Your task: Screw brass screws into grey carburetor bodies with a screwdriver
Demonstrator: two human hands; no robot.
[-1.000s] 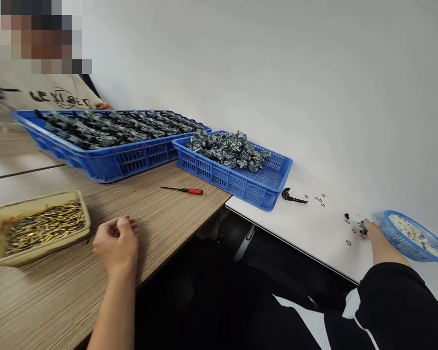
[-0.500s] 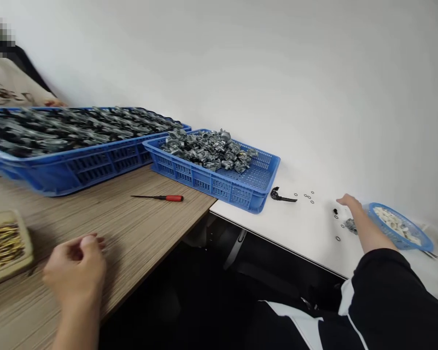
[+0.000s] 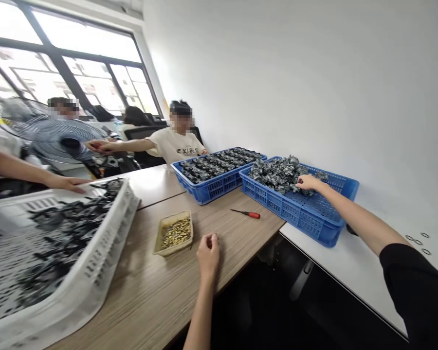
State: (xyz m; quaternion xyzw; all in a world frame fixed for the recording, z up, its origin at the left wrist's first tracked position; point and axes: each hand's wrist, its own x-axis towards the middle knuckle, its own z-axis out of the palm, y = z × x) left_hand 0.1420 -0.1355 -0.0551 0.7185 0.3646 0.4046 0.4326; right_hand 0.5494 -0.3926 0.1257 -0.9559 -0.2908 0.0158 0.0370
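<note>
My right hand (image 3: 310,183) reaches into a blue basket (image 3: 302,216), its fingers bent and closed around a grey metal part at the edge of a heap of grey metal parts (image 3: 277,172). My left hand (image 3: 208,250) rests over the wooden table with curled fingers pressed together. What it holds, if anything, is hidden. Just left of that hand stands a cream tub (image 3: 158,243) of brass-coloured screws (image 3: 177,232). Beyond it, a screwdriver (image 3: 253,215) with a red handle lies on the wood.
Another blue basket (image 3: 204,197) packed with dark grey parts stands behind. At left, a white crate (image 3: 109,272) holds dark parts, a person's hand (image 3: 71,183) at its rim. A co-worker (image 3: 175,146) sits across, arm outstretched. Black rings (image 3: 425,235) lie on the white table.
My right hand has moved left from the white table's far end into the blue basket of metal parts. The view has swung left, bringing in the white crate, co-workers and fans.
</note>
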